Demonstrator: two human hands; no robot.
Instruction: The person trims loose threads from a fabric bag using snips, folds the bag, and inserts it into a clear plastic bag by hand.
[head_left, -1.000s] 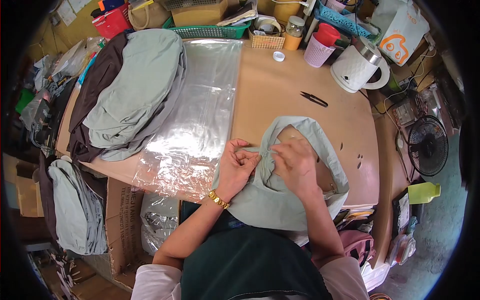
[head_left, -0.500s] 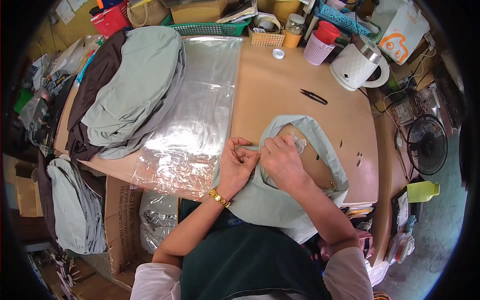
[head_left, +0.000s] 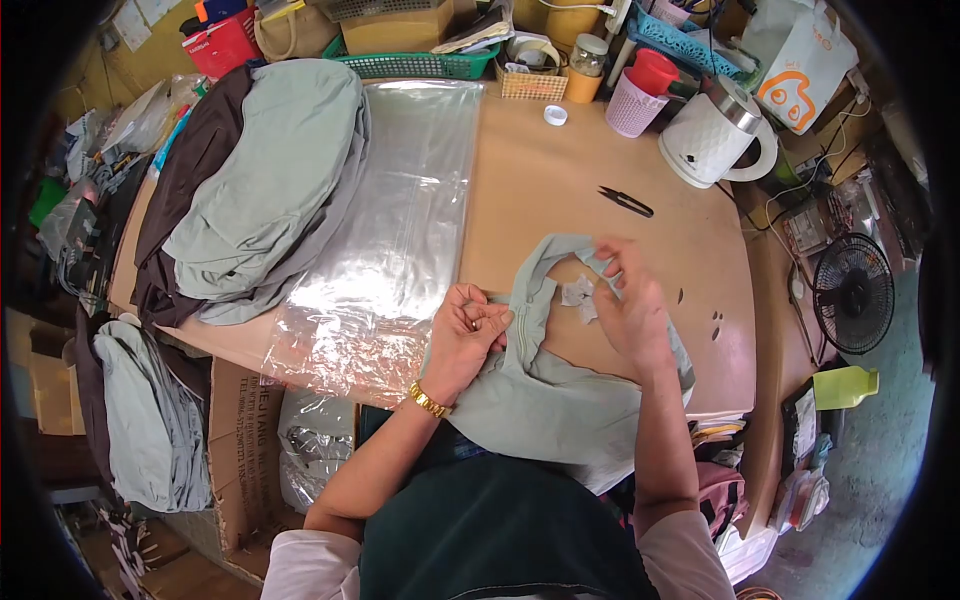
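A pale grey-green garment [head_left: 570, 400] lies at the table's front edge, its band looped around bare tabletop. What looks like a zip [head_left: 521, 330] runs down its left part. My left hand [head_left: 470, 330], with a gold watch at the wrist, pinches the cloth beside this strip. Raised over the loop's right side, my right hand [head_left: 635, 305] has its fingers apart and slightly blurred, with nothing visible in them. A crumpled whitish scrap [head_left: 578, 298] lies inside the loop, just left of the right hand. Black thread snips [head_left: 627, 201] rest farther back.
Clear plastic sheets [head_left: 400, 200] cover the table's middle left, beside a pile of folded green and brown garments [head_left: 270, 170]. A white kettle [head_left: 710, 135], a pink cup [head_left: 635, 105] and a white cap [head_left: 555, 116] stand at the back. A black fan [head_left: 853, 293] is at right.
My right hand has left the cloth beside my left hand and moved right, its fingers opening. The whitish scrap now shows inside the loop. My left hand stays on the garment.
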